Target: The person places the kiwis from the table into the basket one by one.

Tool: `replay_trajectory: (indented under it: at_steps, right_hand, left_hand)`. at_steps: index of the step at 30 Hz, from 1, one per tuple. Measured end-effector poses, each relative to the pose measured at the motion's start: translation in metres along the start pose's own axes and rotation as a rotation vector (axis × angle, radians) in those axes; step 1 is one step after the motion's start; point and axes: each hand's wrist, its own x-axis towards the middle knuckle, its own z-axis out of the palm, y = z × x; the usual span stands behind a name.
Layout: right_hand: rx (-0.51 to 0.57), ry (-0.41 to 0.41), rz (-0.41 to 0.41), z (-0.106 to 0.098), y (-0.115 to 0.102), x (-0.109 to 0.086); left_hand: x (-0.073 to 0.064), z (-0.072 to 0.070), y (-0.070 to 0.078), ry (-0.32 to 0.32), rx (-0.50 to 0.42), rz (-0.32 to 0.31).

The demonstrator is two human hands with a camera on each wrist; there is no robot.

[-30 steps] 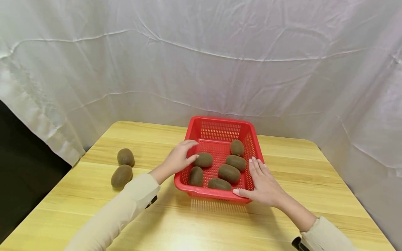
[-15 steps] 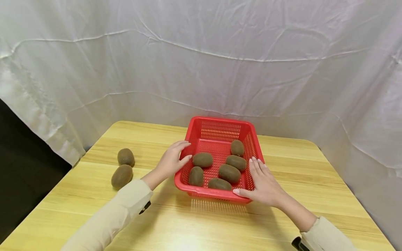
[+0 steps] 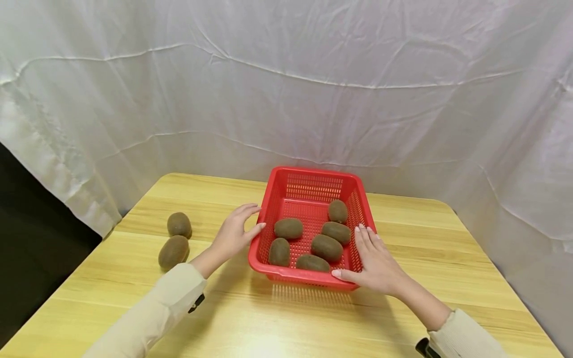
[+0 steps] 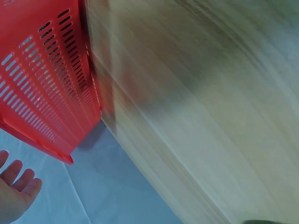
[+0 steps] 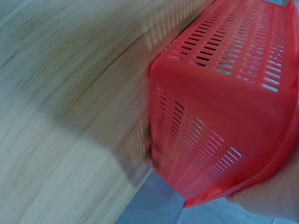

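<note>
A red plastic basket [image 3: 313, 171] with slotted walls stands on the table, and several brown kiwis lie on its floor. One kiwi [image 3: 288, 228] is near the basket's left wall, with another kiwi [image 3: 279, 252] just in front of it. My left hand [image 3: 234, 232] hovers at the left rim, holding nothing, its fingers spread from the thumb. In the left wrist view a gap shows between those fingers [image 4: 28, 181] and the basket. My right hand [image 3: 378, 266] rests on the basket's front right corner, thumb on the front rim and straight fingers along the right side.
Two kiwis lie outside the basket on the left of the table, a rear kiwi [image 3: 179, 224] and a front kiwi [image 3: 173, 252] close together. The wooden table [image 3: 429, 238] ends at the back against a hanging white cloth [image 3: 286, 99]. A dark gap [image 3: 40, 248] shows beyond the left edge.
My left hand has drawn back leftward, from over the kiwi near the left wall to the basket's left rim. The right hand, basket and kiwis look unmoved.
</note>
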Motion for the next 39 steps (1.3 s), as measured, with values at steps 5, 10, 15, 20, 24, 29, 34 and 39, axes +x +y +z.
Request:
replay_trajectory:
  at_steps: [5, 10, 15, 20, 24, 29, 34, 39]
  right_hand:
    - [0.003, -0.005, 0.004, -0.001, 0.000, 0.000]
    - [0.004, -0.004, 0.005, -0.001, 0.000, 0.000]
    - [-0.004, 0.004, 0.000, -0.001, 0.000, 0.000]
    - [-0.014, 0.020, -0.009, -0.002, 0.000, -0.001]
    - [-0.015, 0.017, -0.010, -0.002, 0.000, -0.001]
    - [-0.019, 0.017, -0.010, -0.001, 0.000, 0.000]
    - [-0.012, 0.012, -0.007, -0.002, 0.000, -0.001]
    - [-0.018, 0.016, -0.010, -0.002, -0.001, 0.000]
  left_hand:
    - [-0.006, -0.005, -0.004, 0.019, -0.017, 0.000]
    - [-0.011, -0.008, -0.008, 0.027, -0.008, 0.007]
    - [-0.017, -0.010, -0.011, 0.033, 0.014, 0.013]
    - [-0.026, -0.014, -0.012, 0.018, 0.056, 0.002]
    - [-0.032, -0.017, -0.013, 0.017, 0.084, -0.019]
    - [-0.038, -0.018, -0.017, 0.032, 0.100, -0.034]
    - [-0.044, -0.020, -0.021, 0.019, 0.111, -0.051]
    - [-0.050, -0.022, -0.023, -0.014, 0.119, -0.059]
